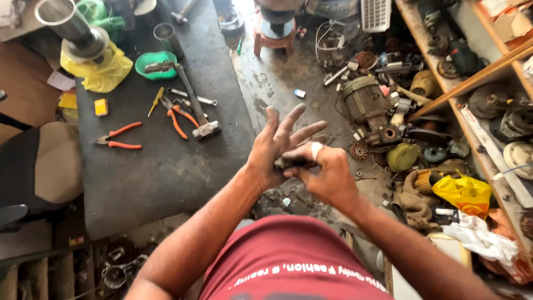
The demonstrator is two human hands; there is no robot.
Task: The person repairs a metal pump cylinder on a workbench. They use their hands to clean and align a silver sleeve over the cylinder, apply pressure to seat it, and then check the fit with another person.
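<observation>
Hands rubbing a small dark part over the workshop floor

The left hand [276,149] is spread wide, fingers fanned up and away, palm turned to the right hand [323,172], which pinches a small dark part [290,163] against that palm (too hidden to say what it is). The part sits right between both hands, off the right edge of the dark work mat [161,166], with the hammer [195,108] and orange pliers [117,137] lying well back on that mat. As far as I can tell its long axis runs roughly left-right across the palm; which end points where is hidden. My take: keep the left palm flat as a backing and roll with the right fingertips, firm grip, since a drop lands it in the floor scrap right of the mat.
</observation>
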